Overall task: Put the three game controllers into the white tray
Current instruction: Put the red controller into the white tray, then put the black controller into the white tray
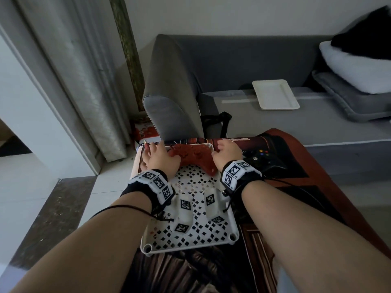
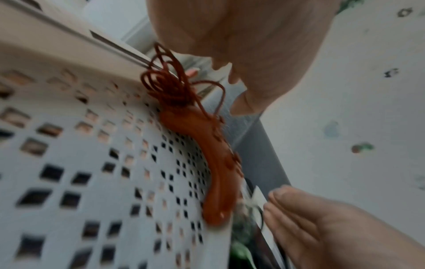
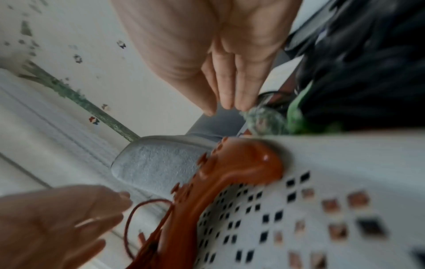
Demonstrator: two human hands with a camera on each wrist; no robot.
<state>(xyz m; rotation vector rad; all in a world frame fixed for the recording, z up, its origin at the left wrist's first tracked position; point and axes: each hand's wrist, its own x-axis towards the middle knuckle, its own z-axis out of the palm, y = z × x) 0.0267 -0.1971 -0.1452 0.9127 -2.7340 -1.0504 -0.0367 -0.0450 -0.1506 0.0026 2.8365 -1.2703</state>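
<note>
A red game controller (image 1: 191, 157) lies at the white perforated tray's (image 1: 190, 235) far edge, its cord bunched left; left hand (image 1: 159, 158) and right hand (image 1: 227, 154) flank it, fingers loose, gripping nothing. A black controller (image 1: 261, 158) sits right, outside the rim.
</note>
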